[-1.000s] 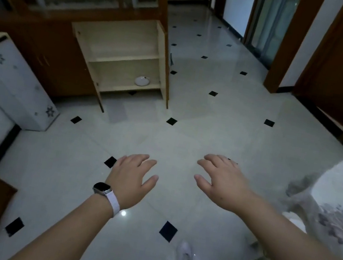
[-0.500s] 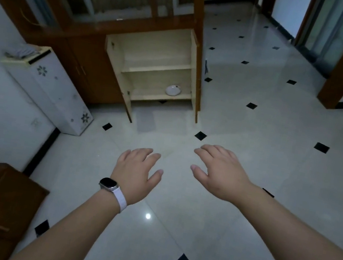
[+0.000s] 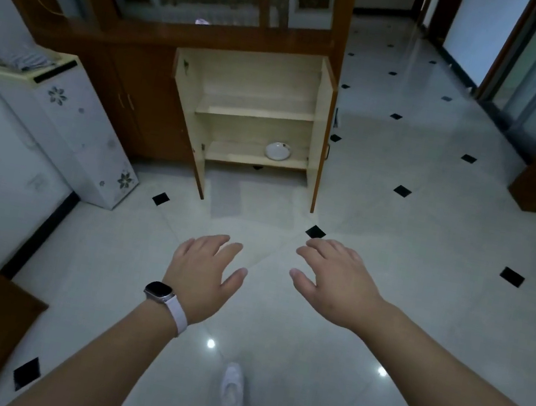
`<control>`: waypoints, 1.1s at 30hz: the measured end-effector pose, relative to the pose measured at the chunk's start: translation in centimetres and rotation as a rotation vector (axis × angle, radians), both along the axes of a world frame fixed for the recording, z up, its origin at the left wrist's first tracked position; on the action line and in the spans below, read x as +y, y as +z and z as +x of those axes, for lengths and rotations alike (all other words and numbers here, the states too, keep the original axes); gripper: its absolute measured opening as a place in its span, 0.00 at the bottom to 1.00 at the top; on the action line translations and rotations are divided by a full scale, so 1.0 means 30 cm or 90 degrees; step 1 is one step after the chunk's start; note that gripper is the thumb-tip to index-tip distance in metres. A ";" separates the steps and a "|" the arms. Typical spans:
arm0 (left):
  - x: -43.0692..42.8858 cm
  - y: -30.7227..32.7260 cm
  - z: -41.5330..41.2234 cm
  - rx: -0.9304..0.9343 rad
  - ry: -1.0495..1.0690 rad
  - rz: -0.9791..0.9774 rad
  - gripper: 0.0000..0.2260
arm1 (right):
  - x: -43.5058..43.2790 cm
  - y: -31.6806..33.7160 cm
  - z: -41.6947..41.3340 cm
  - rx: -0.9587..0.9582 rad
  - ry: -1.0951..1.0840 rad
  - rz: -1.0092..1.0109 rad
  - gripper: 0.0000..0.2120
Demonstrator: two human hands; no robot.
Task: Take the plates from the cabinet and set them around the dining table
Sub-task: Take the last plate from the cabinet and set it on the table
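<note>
Pale wood lines the open cabinet [image 3: 188, 99], both doors swung out, and a single white plate [image 3: 278, 151] lies on its bottom shelf, toward the right side. In the head view both bare forearms reach forward over the tiled floor [image 3: 406, 281], palms down. The left hand [image 3: 200, 273], with a watch [image 3: 159, 292] on its wrist, has its fingers straight and close together, thumb out, holding nothing. The right hand [image 3: 335, 282] is spread with its fingers slightly bent, also empty. Both are well apart from the plate. A white shoe [image 3: 233, 390] shows low between the arms. Compared with half a second ago, the cabinet sits nearer and more central, while the hands keep the same open pose.
</note>
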State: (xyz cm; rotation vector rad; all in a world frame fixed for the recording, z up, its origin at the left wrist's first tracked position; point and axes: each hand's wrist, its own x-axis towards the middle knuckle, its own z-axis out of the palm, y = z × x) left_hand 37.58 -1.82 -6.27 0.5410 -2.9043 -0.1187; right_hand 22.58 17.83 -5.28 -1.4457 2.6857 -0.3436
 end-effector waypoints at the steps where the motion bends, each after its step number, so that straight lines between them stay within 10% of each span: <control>1: -0.055 -0.005 -0.037 0.000 -0.002 0.001 0.25 | -0.044 -0.002 -0.031 -0.001 -0.004 0.007 0.34; 33: -1.306 -0.047 -1.156 -0.046 -0.003 0.044 0.21 | -1.281 -0.076 -1.168 -0.046 -0.025 0.030 0.29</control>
